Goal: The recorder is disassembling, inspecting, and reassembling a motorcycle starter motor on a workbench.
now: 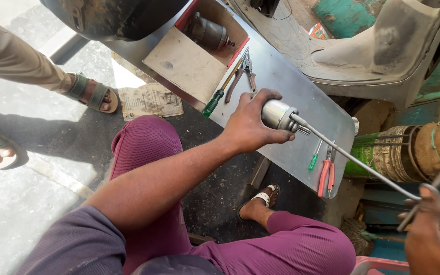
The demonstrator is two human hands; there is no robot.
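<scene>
You are sitting low over a dark, gritty floor, working at a bare metal tray that is lying across in front of your knees, with the pale body panel of a scooter rising just behind it. Your left hand is clamping a small silver motor down on the tray, fingers wrapped over its far end. Your right hand is gripping the cross handle of a long T-handle wrench, whose tip is sitting at the motor's end cap. Judging by this, you are in the middle of working a fastener there: the housing is looking closed, so opening it seems largely ahead of you. The red-edged cardboard box at the tray's far end is holding another dark, dirty motor in its open half. Between box and hand a green-handled screwdriver and pliers are lying; nearer you, red-handled pliers and a small green screwdriver. Another person's sandalled foot is standing nearby.
</scene>
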